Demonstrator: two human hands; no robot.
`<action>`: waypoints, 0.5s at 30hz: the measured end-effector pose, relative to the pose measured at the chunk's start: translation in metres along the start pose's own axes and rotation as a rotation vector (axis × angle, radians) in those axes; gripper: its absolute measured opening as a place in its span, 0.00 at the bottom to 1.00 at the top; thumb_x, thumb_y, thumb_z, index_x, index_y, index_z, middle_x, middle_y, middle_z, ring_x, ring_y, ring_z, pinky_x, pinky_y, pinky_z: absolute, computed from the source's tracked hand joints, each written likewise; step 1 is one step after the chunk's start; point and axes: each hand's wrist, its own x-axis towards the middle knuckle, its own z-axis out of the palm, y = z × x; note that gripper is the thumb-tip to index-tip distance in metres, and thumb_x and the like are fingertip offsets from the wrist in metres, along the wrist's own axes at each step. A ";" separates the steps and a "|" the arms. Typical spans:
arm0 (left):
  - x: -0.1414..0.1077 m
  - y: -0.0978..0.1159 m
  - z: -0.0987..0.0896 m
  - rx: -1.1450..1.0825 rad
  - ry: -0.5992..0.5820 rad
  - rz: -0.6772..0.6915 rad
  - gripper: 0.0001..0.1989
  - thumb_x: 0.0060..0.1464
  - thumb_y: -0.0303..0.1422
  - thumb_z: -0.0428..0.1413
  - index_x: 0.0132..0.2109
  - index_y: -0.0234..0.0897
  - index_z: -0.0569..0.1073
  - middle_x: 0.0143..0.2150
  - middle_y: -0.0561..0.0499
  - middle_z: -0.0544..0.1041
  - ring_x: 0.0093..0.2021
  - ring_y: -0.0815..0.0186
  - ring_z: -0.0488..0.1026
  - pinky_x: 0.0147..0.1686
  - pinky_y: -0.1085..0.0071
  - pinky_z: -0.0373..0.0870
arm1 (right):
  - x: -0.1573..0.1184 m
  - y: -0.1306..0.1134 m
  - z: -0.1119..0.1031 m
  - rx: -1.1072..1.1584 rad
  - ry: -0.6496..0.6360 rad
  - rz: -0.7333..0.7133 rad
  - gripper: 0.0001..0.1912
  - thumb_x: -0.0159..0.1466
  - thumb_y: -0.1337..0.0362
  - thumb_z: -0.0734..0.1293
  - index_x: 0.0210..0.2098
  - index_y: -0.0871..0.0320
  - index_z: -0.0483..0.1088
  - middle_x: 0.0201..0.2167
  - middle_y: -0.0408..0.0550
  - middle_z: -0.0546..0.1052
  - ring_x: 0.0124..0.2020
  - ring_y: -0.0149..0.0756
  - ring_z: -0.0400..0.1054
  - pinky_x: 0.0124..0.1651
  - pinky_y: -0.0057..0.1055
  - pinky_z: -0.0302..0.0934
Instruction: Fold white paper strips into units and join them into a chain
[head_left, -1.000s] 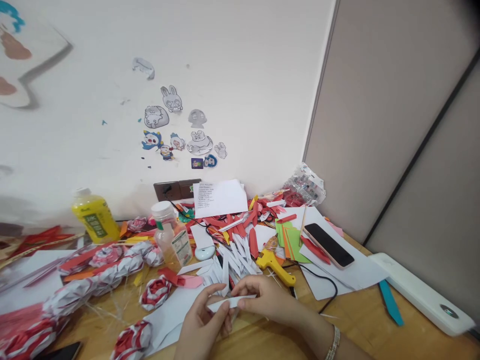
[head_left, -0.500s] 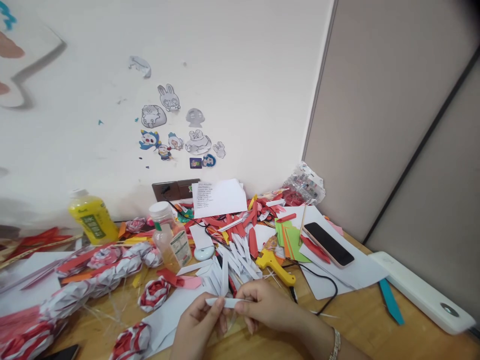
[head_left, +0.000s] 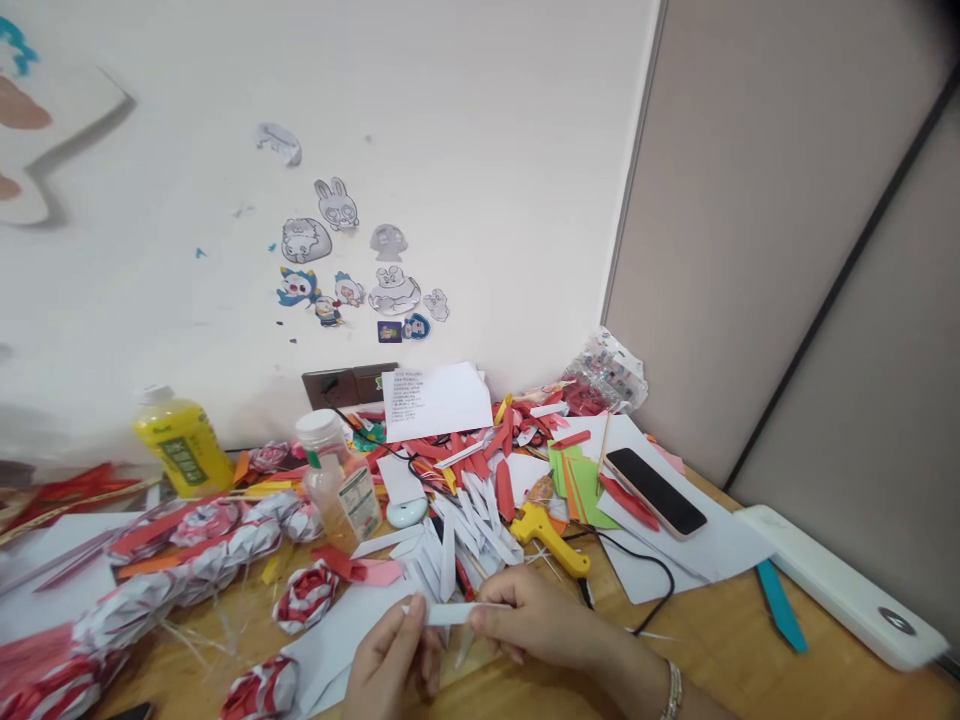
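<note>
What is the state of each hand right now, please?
Left hand: closed, pinching a white paper strip near one end.
Right hand: closed, pinching the same strip near its other end.

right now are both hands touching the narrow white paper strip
Touching: the head view shows the left hand and right hand pinching the strip near opposite ends.
</note>
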 end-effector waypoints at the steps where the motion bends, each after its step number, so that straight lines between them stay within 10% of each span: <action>1: 0.000 0.000 0.000 -0.011 0.003 -0.005 0.20 0.45 0.45 0.53 0.16 0.35 0.64 0.11 0.59 0.62 0.13 0.74 0.58 0.16 0.78 0.55 | -0.001 -0.001 -0.001 0.007 0.013 0.010 0.20 0.59 0.54 0.60 0.17 0.61 0.59 0.12 0.37 0.60 0.14 0.22 0.52 0.17 0.18 0.45; 15: 0.001 -0.003 0.006 0.056 -0.125 -0.074 0.25 0.45 0.49 0.51 0.13 0.35 0.65 0.07 0.59 0.57 0.11 0.74 0.55 0.15 0.76 0.51 | 0.002 0.001 0.013 0.175 0.009 -0.060 0.26 0.58 0.45 0.55 0.17 0.60 0.56 0.13 0.37 0.56 0.16 0.23 0.48 0.18 0.22 0.42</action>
